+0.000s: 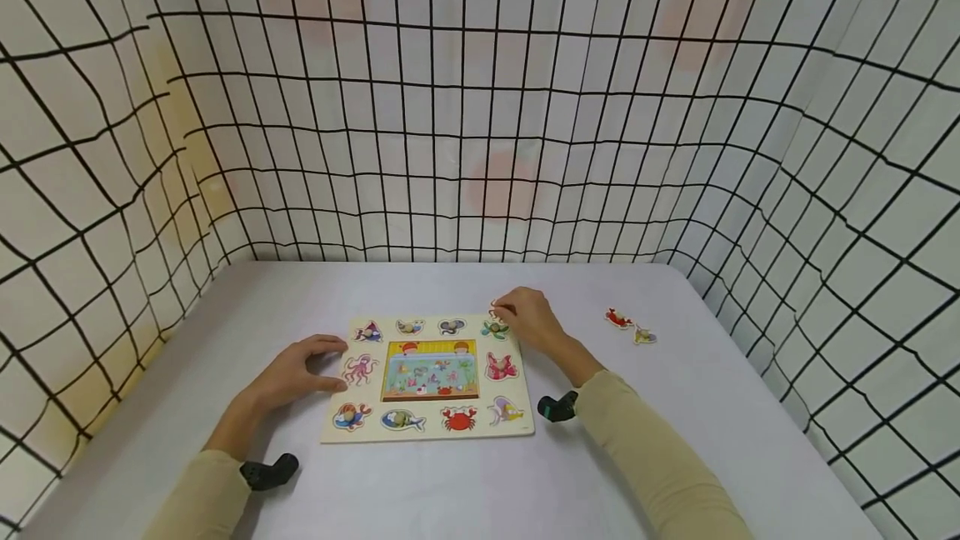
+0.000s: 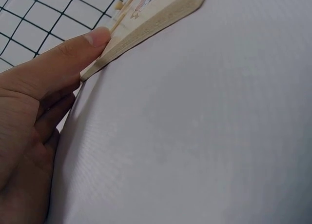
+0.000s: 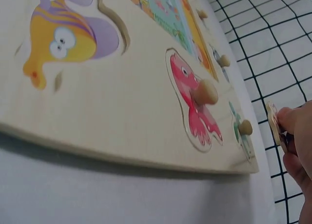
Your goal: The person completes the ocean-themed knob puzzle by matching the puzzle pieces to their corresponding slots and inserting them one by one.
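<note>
A wooden peg puzzle board [image 1: 431,433] with sea-animal pictures lies flat on the table. My left hand [image 1: 298,372] is at its left edge, thumb and fingers spread; in the left wrist view the thumb [image 2: 78,50] touches the board's edge [image 2: 161,26]. Above the board's far right corner, my right hand [image 1: 530,319] pinches a thin wooden puzzle piece [image 3: 274,121] with reddish print, mostly hidden by the fingers. Below that hand sits a green turtle piece [image 1: 495,329], knob up. The yellow-and-purple fish recess [image 3: 73,36] holds no piece, and the octopus picture [image 1: 361,369] shows no knob.
A red crab piece [image 1: 618,318] and a yellowish fish piece [image 1: 645,335] lie on the white table [image 1: 420,490] to the right of the board. Black netting [image 1: 465,115] over white walls encloses the back and both sides.
</note>
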`<state>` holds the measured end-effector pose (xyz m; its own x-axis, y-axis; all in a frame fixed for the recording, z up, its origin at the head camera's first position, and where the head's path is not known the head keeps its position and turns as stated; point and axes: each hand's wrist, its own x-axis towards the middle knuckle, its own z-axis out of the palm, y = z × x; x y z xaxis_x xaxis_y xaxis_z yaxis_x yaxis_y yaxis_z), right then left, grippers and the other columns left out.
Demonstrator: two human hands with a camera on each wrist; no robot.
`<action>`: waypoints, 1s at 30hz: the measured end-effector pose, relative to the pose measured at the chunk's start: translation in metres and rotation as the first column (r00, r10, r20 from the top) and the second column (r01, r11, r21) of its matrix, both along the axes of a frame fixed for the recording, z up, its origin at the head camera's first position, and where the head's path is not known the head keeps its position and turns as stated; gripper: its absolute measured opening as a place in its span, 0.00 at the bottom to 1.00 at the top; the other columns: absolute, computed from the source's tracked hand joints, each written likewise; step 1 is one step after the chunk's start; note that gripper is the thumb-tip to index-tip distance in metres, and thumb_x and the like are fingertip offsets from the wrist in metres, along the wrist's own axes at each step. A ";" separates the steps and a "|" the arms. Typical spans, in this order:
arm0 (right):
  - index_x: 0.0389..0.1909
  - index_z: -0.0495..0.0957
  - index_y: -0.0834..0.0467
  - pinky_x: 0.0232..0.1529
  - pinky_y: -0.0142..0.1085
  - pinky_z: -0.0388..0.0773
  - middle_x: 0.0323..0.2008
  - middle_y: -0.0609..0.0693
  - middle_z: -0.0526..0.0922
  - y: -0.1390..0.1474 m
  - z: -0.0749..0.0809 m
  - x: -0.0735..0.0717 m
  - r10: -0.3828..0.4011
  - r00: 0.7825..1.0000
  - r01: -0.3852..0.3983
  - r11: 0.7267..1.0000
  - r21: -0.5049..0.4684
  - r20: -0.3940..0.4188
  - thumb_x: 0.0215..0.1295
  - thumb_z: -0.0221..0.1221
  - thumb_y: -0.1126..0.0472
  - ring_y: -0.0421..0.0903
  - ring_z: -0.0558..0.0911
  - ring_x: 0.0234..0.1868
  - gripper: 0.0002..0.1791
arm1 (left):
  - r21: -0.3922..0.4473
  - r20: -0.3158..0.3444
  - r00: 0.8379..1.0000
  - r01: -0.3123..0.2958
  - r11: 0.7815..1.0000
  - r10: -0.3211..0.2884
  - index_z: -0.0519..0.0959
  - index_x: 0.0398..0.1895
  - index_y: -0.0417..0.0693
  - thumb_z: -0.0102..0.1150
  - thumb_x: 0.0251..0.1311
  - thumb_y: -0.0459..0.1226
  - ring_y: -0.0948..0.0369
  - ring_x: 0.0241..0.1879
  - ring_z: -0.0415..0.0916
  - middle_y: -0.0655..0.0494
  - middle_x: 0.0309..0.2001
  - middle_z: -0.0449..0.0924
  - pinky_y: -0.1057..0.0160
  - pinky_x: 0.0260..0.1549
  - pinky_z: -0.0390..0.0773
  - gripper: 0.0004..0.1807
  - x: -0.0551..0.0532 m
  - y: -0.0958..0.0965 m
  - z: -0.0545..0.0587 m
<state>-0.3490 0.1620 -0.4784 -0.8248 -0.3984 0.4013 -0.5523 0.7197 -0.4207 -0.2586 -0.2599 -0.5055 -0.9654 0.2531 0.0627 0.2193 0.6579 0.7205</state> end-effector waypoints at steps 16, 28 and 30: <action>0.45 0.90 0.59 0.40 0.38 0.80 0.39 0.49 0.86 -0.035 0.008 0.009 0.100 0.995 -0.100 0.995 0.009 -0.015 0.73 0.65 0.60 0.44 0.81 0.39 0.09 | 0.009 -0.005 1.000 0.023 1.000 -0.023 0.80 0.64 0.39 0.82 0.50 0.47 0.36 0.73 0.58 0.37 0.69 0.70 0.33 0.71 0.55 0.39 -0.004 0.003 0.003; 0.46 0.90 0.60 0.40 0.35 0.79 0.40 0.49 0.87 -0.071 0.010 0.015 0.205 0.979 -0.205 0.978 0.034 0.003 0.72 0.65 0.60 0.43 0.81 0.39 0.09 | 0.009 -0.012 1.000 0.024 1.000 -0.024 0.80 0.63 0.38 0.83 0.49 0.46 0.35 0.73 0.59 0.36 0.69 0.70 0.33 0.71 0.55 0.39 -0.001 -0.001 0.001; 0.46 0.90 0.59 0.38 0.33 0.78 0.39 0.49 0.87 -0.077 0.011 0.016 0.221 0.975 -0.221 0.975 0.037 0.017 0.73 0.65 0.60 0.42 0.80 0.37 0.09 | 0.010 -0.013 1.000 0.025 1.000 -0.025 0.80 0.64 0.38 0.83 0.49 0.46 0.36 0.73 0.59 0.37 0.69 0.70 0.33 0.71 0.55 0.39 -0.001 -0.003 0.001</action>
<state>-0.3325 0.0850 -0.4678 -0.7196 -0.5863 0.3721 -0.6943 0.5960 -0.4034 -0.2595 -0.2626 -0.5048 -0.9579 0.2762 0.0780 0.2448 0.6446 0.7242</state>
